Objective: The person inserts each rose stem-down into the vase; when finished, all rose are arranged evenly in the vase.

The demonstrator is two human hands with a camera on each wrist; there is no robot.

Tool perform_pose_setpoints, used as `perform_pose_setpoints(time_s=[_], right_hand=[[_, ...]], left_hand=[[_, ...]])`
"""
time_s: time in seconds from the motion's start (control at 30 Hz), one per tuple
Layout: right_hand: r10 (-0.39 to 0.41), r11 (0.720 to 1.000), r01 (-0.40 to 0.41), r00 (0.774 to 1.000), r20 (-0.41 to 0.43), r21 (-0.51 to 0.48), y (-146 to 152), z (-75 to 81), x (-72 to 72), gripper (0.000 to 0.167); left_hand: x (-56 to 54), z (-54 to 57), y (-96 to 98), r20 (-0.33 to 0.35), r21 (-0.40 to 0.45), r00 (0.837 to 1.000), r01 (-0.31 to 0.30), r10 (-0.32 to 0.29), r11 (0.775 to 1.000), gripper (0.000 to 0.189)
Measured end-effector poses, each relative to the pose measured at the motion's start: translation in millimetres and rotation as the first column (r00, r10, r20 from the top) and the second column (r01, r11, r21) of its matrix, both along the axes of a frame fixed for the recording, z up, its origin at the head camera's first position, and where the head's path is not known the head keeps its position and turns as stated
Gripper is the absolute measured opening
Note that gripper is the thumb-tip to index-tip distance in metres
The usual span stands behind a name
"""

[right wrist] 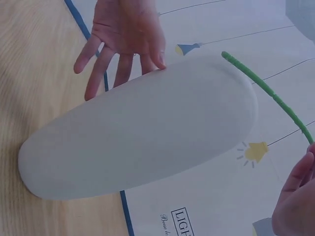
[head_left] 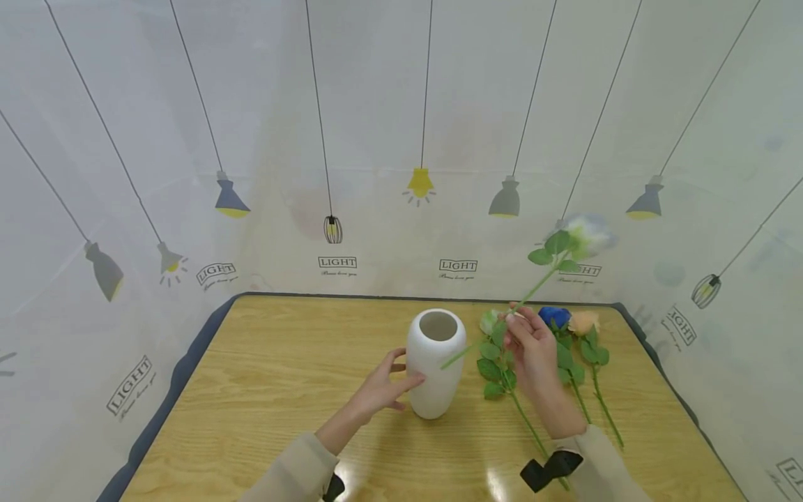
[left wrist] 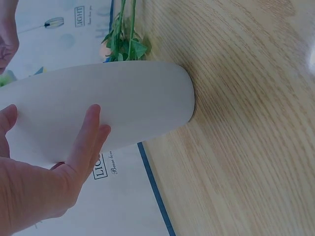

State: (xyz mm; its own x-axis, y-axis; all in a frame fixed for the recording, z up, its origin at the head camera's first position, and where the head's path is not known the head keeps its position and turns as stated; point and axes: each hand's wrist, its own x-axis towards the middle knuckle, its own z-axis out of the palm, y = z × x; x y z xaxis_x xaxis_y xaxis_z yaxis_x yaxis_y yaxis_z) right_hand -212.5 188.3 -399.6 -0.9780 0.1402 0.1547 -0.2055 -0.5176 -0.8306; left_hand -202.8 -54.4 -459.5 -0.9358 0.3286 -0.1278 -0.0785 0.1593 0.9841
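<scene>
A white vase (head_left: 434, 390) stands upright on the wooden table, its round mouth facing up. My left hand (head_left: 381, 388) is at the vase's left side, fingers spread and fairly straight, fingertips touching its wall. My right hand (head_left: 533, 348) pinches the green stem of an artificial white rose (head_left: 587, 237) between thumb and fingers. The rose is tilted, bloom up to the right, and its lower stem end overlaps the front of the vase in the head view. In the right wrist view the stem's tip (right wrist: 225, 55) shows near the vase's rim.
Right of the vase lie a pale green-white rose (head_left: 489, 321), a blue rose (head_left: 555, 317) and a peach rose (head_left: 584, 322), stems toward the front. A curtain printed with lamps (head_left: 376, 139) surrounds the wooden table (head_left: 270, 376) at the back and sides.
</scene>
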Motion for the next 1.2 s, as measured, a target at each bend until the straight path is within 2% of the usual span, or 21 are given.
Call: perform_pose_setpoints(time_s=[0.2, 0.27, 0.37, 0.5, 0.67, 0.7, 0.8, 0.9, 0.93, 1.1, 1.2], right_hand=[[-0.048, 0.999, 0.048, 0.997, -0.052, -0.001, -1.7, 19.7, -11.5, 0.028], [-0.070, 0.997, 0.072, 0.994, -0.081, 0.026, -2.1, 24.5, -15.6, 0.025], [-0.110, 0.987, 0.122, 0.987, -0.117, 0.107, -2.9, 29.3, -21.4, 0.022], [-0.139, 0.945, 0.179, 0.978, -0.158, 0.274, -5.6, 30.7, -28.2, 0.021], [-0.096, 0.885, 0.171, 0.977, -0.189, 0.432, -11.0, 30.1, -31.3, 0.020], [-0.078, 0.871, 0.163, 0.977, -0.198, 0.463, -12.1, 30.2, -31.3, 0.021], [-0.017, 0.807, 0.147, 0.974, -0.226, 0.571, -19.6, 39.8, -23.3, 0.021], [0.055, 0.732, 0.140, 0.963, -0.263, 0.667, -27.0, 48.1, -15.7, 0.021], [0.073, 0.708, 0.144, 0.959, -0.274, 0.692, -29.5, 49.8, -13.6, 0.020], [0.140, 0.607, 0.164, 0.941, -0.308, 0.777, -32.4, 32.9, -22.4, 0.018], [0.175, 0.531, 0.186, 0.931, -0.321, 0.827, -34.1, 25.2, -25.3, 0.016]], left_hand=[[7.5, 17.6, 0.2, 0.011, 0.001, 1.000, 0.001, -0.001, 1.000, 0.069], [6.4, 15.7, 0.2, 0.010, 0.000, 1.000, 0.002, -0.002, 1.000, 0.070], [2.5, 7.4, -0.1, 0.011, 0.000, 1.000, 0.002, -0.002, 1.000, 0.072], [-2.7, -3.9, -0.8, 0.014, -0.001, 1.000, 0.001, -0.001, 1.000, 0.075], [-3.9, -6.2, -1.0, 0.013, 0.003, 1.000, 0.006, -0.006, 1.000, 0.077], [-1.8, -1.6, -1.0, 0.016, 0.004, 1.000, 0.007, -0.007, 1.000, 0.076], [-1.9, -1.5, -0.9, 0.020, 0.005, 1.000, 0.006, -0.006, 1.000, 0.077], [-3.0, -2.9, -0.7, 0.027, 0.005, 1.000, 0.005, -0.005, 1.000, 0.079], [-5.4, -7.6, -0.8, 0.027, 0.005, 1.000, 0.005, -0.005, 1.000, 0.080], [-6.4, -8.7, -0.7, 0.023, 0.002, 1.000, 0.012, -0.012, 1.000, 0.080], [-6.4, -8.8, -0.4, 0.017, -0.004, 1.000, 0.013, -0.013, 1.000, 0.079]])
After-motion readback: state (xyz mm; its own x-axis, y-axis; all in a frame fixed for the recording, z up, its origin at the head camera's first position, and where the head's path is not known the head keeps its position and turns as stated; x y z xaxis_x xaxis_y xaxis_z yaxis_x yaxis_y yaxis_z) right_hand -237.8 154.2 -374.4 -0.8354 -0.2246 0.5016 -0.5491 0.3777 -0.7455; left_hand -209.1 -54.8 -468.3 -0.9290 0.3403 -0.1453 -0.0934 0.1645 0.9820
